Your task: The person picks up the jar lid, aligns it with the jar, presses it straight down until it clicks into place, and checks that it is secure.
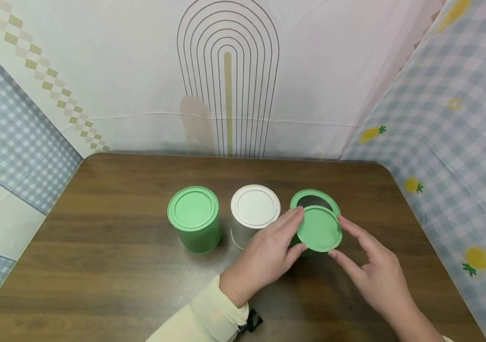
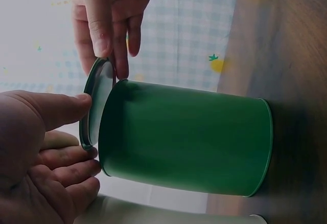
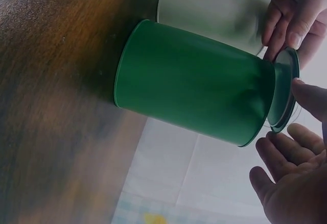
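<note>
At the right of the row stands an upright green can (image 2: 186, 137), its dark opening partly visible behind a round green lid (image 1: 319, 230). The lid is held tilted over the near side of the can's rim (image 1: 311, 192). My left hand (image 1: 270, 249) pinches the lid's left edge between thumb and fingers. On the opposite edge, my right hand (image 1: 375, 270) holds it with thumb and fingertips. In the wrist views the lid's underside faces the can mouth; whether it touches the rim I cannot tell.
A white-topped can (image 1: 255, 206) stands just left of the open one, close to my left hand. Further left is another green can (image 1: 193, 209) with its lid on. All stand on a brown wooden table (image 1: 110, 285), with patterned cloth (image 1: 140, 71) hanging behind and beside it.
</note>
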### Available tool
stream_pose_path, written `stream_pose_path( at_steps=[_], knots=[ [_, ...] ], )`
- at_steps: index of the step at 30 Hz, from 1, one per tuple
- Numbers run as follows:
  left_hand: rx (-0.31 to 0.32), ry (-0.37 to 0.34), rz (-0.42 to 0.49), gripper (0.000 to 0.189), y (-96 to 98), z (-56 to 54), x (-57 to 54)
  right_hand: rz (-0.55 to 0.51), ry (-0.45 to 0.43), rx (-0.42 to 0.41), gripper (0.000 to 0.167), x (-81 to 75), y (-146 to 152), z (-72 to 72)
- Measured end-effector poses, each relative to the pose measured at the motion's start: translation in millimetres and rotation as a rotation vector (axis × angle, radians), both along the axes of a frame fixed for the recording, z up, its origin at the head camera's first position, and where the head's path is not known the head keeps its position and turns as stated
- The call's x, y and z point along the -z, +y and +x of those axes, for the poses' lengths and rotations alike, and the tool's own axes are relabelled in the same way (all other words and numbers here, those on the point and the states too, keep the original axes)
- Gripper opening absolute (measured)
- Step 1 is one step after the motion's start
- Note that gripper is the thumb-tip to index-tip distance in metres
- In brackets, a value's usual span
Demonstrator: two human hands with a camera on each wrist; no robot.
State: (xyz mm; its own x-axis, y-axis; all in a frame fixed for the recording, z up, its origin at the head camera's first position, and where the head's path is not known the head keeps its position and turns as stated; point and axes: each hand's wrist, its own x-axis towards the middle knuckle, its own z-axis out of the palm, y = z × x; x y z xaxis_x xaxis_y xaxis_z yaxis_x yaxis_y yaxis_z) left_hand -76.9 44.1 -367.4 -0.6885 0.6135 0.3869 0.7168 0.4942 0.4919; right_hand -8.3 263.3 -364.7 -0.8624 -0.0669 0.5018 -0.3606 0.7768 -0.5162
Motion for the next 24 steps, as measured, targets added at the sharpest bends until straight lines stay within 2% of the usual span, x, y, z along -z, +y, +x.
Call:
stream_pose_path(
  at_steps=[7,15,24],
  knots=[
    [-0.004,0.005,-0.029,0.064,2.1,-0.5,-0.4,0.001,-0.008,0.017,0.080,-0.1,0.2,-0.2],
    [-0.012,0.005,-0.032,0.064,4.1,-2.8,-2.2,-0.008,0.031,-0.008,0.080,0.0,-0.3,-5.2],
    [-0.007,-0.011,-0.030,0.063,7.1,-4.8,-3.8,-0.012,0.019,0.009,0.078,0.7,1.2,-7.9]
  ],
)
